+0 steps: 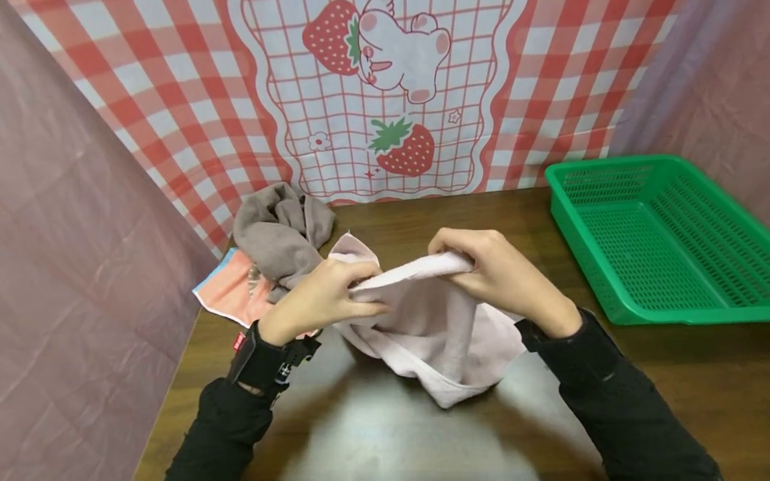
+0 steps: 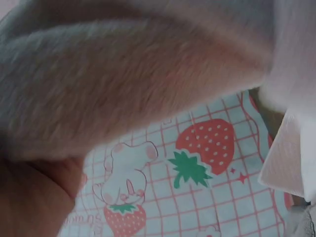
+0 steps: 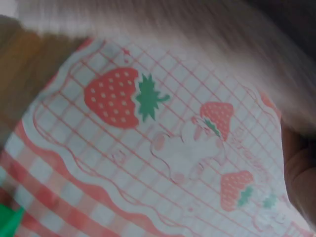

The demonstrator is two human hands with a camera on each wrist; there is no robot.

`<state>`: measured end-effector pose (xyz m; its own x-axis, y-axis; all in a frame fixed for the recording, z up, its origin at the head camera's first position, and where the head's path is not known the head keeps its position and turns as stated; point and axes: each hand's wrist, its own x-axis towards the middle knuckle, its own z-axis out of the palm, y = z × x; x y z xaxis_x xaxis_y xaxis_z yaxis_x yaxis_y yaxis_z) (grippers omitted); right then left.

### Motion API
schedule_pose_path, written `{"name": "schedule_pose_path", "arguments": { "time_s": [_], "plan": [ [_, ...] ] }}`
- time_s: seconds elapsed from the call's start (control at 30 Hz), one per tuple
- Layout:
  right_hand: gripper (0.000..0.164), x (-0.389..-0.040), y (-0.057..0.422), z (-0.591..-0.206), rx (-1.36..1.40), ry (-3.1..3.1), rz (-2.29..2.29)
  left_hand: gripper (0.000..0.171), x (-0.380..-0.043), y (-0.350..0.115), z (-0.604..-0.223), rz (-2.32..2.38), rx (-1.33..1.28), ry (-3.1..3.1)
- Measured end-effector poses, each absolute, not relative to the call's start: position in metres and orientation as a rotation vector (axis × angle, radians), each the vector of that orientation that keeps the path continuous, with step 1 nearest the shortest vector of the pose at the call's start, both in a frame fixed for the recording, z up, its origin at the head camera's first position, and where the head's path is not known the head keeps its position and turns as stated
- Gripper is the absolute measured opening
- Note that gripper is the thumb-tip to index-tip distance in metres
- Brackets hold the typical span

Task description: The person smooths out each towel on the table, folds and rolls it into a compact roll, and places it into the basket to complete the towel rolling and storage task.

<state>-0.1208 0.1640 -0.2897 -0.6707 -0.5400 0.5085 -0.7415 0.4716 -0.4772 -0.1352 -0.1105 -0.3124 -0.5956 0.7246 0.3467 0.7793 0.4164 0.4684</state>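
Both hands hold a pale pink towel [image 1: 415, 314] by its upper edge, above the middle of the table. The left hand [image 1: 327, 294] pinches the edge between thumb and fingers. At the other end of that edge, the right hand [image 1: 493, 270] grips the cloth with curled fingers. Below them the towel hangs in loose folds, its lower corner low over the tabletop. In the left wrist view, blurred towel cloth [image 2: 123, 84] fills the top, with part of the hand at lower left. Cloth [image 3: 163, 29] also crosses the top of the right wrist view.
A crumpled grey-brown towel [image 1: 271, 230] lies at the back left, partly over an orange cloth [image 1: 225, 287] with blue and white edging. On the right stands a green plastic basket [image 1: 613, 307]. Behind the wooden table [image 1: 373, 441] hangs a red-and-white checked strawberry cloth [image 1: 529, 87].
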Motion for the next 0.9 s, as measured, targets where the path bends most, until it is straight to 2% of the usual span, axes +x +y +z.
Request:
{"name": "schedule_pose_path", "arguments": {
  "time_s": [0.2,0.43,0.7,0.9],
  "plan": [
    [0.029,-0.112,0.179,-0.271,1.051,-2.336,0.925,0.044,-0.142,-0.125,-0.327,-0.932,-1.371,-2.684],
    [0.033,-0.102,0.204,-0.247,0.913,-2.276,0.856,0.019,-0.141,-0.146,-0.331,-0.983,-1.339,-2.572],
    [0.020,-0.093,0.247,-0.226,0.664,-2.263,0.732,0.025,-0.128,-0.189,-0.301,-0.828,-1.267,-2.254],
    [0.020,-0.088,0.273,-0.222,0.630,-2.300,0.723,0.025,-0.106,-0.215,-0.271,-0.738,-1.132,-2.086]
  ]
}}
